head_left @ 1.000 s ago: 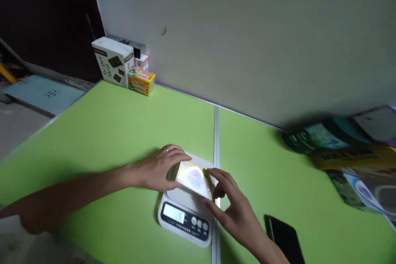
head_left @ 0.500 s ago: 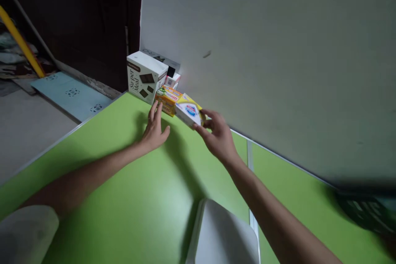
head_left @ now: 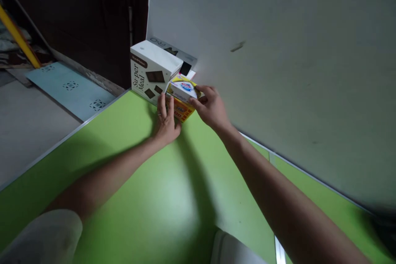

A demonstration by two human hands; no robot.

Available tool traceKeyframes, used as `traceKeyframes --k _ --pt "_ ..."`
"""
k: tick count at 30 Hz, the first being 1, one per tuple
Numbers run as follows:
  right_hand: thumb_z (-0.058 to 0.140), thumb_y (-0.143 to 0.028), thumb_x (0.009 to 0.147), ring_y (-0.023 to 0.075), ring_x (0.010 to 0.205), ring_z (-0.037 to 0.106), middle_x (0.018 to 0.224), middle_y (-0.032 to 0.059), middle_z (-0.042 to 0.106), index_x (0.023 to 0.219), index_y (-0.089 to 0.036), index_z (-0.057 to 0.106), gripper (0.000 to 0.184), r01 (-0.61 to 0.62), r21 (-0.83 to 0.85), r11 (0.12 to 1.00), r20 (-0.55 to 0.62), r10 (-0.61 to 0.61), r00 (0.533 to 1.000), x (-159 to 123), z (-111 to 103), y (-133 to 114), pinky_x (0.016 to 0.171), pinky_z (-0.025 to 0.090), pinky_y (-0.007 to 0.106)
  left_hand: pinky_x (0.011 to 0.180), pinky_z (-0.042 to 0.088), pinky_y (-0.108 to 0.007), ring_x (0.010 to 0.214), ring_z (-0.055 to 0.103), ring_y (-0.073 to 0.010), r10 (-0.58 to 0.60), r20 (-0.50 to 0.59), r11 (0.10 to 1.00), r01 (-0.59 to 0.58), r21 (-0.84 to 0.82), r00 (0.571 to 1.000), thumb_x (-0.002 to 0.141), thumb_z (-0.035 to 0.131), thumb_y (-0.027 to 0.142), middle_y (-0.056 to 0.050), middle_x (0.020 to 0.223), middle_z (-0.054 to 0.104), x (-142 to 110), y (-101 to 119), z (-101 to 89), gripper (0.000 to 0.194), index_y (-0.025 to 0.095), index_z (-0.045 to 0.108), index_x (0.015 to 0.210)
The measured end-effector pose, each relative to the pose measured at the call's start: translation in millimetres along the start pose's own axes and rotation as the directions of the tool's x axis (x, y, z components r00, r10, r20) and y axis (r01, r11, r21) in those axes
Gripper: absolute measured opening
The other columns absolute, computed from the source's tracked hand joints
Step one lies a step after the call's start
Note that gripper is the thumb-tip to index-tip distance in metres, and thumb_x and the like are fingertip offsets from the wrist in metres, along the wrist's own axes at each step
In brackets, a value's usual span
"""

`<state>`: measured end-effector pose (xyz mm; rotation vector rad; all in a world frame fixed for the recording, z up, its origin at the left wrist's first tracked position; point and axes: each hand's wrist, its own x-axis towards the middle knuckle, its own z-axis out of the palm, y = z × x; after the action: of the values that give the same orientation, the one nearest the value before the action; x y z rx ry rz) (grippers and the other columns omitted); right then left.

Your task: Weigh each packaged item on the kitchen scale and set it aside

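My right hand [head_left: 211, 106] pinches the end of a white and yellow soap box [head_left: 185, 87] with a blue and red emblem. The soap box sits on or just above an orange box [head_left: 182, 110] that stands on the green table [head_left: 148, 198]. My left hand [head_left: 168, 123] has its fingers stretched out, their tips at the front of the orange box. Left of both boxes stands a larger white Super Meal box [head_left: 148, 72] with brown squares printed on it.
Behind the Super Meal box a grey box [head_left: 188, 58] leans along the wall [head_left: 272, 49]. A light grey rounded object [head_left: 232, 249] lies at the table's near edge. To the left are a light blue patterned board [head_left: 69, 86] and a yellow pole [head_left: 18, 35].
My right hand has brought the soap box left and over the orange box, from its right side before. My left hand has moved slightly with the orange box's front. The view has shifted.
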<state>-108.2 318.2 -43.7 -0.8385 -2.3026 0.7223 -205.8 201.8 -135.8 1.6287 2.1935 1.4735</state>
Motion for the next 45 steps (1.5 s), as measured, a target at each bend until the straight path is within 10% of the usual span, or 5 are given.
traceKeyframes --k 15,27,33,39,45 --pt "0.055 -0.025 0.086 0.0205 0.087 0.068 0.112 0.0134 0.068 0.116 -0.017 0.062 0.032 -0.054 0.05 0.997 0.143 0.047 0.989 -106.2 -48.3 -39.6 0.081 0.056 0.039 0.119 0.026 -0.053 0.148 0.018 -0.0296 0.198 0.177 0.98 -0.196 -0.03 0.964 0.079 0.048 0.006 -0.016 0.155 0.022 -31.9 36.8 -39.4 0.067 0.019 0.03 0.142" --pt "0.065 -0.018 0.079 0.0252 0.102 0.065 0.106 0.0116 0.072 0.108 -0.015 0.07 0.03 -0.134 0.114 0.984 0.609 0.037 0.792 -343.9 -169.1 -81.5 0.092 0.054 0.037 0.114 0.035 -0.06 0.136 0.043 -0.032 0.409 0.892 0.878 -0.35 -0.327 0.191 0.09 0.052 0.026 -0.007 0.122 0.066 -145.9 222.9 -76.6 0.024 0.023 0.066 0.109" --pt "0.059 -0.02 0.085 0.0189 0.1 0.068 0.104 0.0054 0.074 0.1 -0.018 0.072 0.02 -0.353 0.137 0.926 0.043 0.35 0.936 -437.5 -234.3 -21.2 0.094 0.051 0.033 0.107 0.04 -0.063 0.139 0.04 -0.0372 0.456 0.889 0.822 -0.409 -0.397 0.052 0.088 0.052 0.042 -0.013 0.145 0.051 -158.6 306.7 19.0 0.051 0.022 0.052 0.135" --pt "0.053 -0.02 0.082 0.0217 0.09 0.068 0.099 0.011 0.072 0.096 -0.014 0.068 0.022 -0.639 0.249 0.728 -0.555 0.647 0.522 -523.6 -283.9 95.4 0.085 0.054 0.04 0.112 0.039 -0.049 0.131 0.05 -0.0289 0.512 0.857 0.73 -0.494 -0.472 -0.064 0.087 0.048 0.025 -0.015 0.138 0.057 -196.4 387.6 160.3 0.045 0.013 0.057 0.13" --pt "0.055 -0.023 0.079 0.0212 0.089 0.065 0.135 0.0218 0.047 0.127 -0.012 0.051 0.05 -0.718 0.313 0.622 -0.772 0.607 0.189 -552.3 -329.4 189.3 0.092 0.051 0.045 0.115 0.033 -0.044 0.136 0.043 -0.0275 0.541 0.841 0.698 -0.569 -0.434 0.022 0.09 0.046 0.018 -0.017 0.144 0.051 -233.6 448.9 258.3 0.044 0.009 0.054 0.133"
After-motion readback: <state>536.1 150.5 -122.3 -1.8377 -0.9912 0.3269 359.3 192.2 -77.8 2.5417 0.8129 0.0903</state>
